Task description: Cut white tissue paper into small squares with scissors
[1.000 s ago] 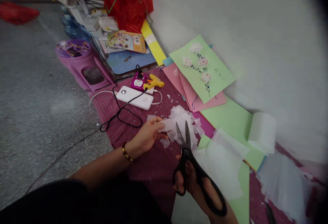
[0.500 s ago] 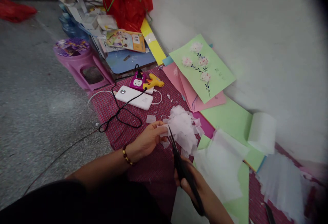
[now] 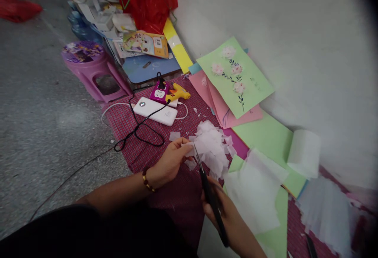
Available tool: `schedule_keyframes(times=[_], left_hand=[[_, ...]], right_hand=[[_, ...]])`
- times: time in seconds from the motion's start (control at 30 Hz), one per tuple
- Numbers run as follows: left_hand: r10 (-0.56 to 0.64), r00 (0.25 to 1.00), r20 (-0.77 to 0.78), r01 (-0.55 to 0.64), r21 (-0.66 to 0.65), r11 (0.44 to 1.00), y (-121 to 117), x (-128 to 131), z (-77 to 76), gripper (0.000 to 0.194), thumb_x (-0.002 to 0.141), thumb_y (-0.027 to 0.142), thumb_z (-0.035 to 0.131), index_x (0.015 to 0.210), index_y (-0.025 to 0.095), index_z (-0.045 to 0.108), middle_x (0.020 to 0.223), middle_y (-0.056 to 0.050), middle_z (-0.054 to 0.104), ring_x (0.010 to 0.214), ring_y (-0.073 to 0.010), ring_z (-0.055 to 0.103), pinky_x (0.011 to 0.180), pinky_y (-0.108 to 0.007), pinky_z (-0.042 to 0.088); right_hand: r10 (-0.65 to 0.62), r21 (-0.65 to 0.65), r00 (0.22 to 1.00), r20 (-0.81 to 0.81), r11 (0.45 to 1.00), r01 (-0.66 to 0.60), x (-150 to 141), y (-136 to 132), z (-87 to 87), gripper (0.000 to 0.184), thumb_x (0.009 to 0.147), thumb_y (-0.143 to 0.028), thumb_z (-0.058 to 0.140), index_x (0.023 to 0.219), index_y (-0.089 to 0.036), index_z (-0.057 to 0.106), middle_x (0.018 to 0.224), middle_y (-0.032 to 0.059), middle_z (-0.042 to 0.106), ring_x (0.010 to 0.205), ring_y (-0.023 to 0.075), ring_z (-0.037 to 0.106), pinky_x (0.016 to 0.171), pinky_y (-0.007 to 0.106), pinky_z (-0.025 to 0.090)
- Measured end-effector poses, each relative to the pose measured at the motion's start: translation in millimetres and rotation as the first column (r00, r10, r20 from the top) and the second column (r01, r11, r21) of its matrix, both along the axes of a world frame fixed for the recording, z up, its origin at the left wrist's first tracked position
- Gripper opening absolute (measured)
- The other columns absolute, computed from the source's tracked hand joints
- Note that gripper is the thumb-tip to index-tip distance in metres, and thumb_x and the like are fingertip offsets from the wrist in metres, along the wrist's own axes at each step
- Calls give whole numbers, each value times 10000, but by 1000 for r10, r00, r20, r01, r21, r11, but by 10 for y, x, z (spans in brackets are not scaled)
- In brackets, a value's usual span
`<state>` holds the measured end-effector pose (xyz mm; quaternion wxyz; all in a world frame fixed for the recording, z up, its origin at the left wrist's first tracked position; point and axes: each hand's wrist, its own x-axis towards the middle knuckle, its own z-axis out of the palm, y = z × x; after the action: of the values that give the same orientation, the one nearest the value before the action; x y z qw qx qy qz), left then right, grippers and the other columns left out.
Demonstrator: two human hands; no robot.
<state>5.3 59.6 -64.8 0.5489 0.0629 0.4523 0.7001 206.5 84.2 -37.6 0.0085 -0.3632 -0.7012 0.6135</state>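
Pinching white paper (image 3: pixel 191 152): left hand (image 3: pixel 170 161) | gripping black scissors (image 3: pixel 208 192): right hand (image 3: pixel 226 207)

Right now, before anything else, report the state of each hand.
Left hand: closed, pinching a small piece of white paper.
Right hand: closed, holding the black-handled scissors.
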Motion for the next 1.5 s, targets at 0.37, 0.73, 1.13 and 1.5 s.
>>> schedule_keyframes(times=[0.37,0.73,1.13,1.5], left_hand=[[-32,999,-43,32,6,999,-17,28,-1,232,718,271,698,677,155,501,636,35,544,548,-66,493,533,-198,405],[-56,998,-21,58,105,993,-6,-172,102,173,700,188,671,713,156,502,744,2,630,616,-86,576,616,-223,466],[-226,-231,-946,403,-305,863,292,-518,419,136,760,241,615,859,169,675,903,-88,633,915,-251,558,920,-415,367],[-328,-57,-943,656,-283,699,998,-177,377,113,560,143,696,560,177,588,663,-6,524,693,-163,487,726,-296,381]], right_hand=[[-66,-19,998,-21,998,66,-48,-1,-61,552,835,-480,596,1299,-198,493,1059,119,619,932,274,598,861,428,477],[-134,-420,930,-341,907,-23,175,42,-62,731,802,-733,470,1362,-263,470,906,72,588,734,209,565,664,355,447],[-408,-582,855,-320,797,162,718,-197,19,621,842,-654,485,1315,-252,514,811,43,559,679,189,517,638,339,393],[-370,-544,847,-381,831,117,766,-328,-77,457,925,-513,475,1246,-191,522,853,56,563,705,172,536,640,323,379]])
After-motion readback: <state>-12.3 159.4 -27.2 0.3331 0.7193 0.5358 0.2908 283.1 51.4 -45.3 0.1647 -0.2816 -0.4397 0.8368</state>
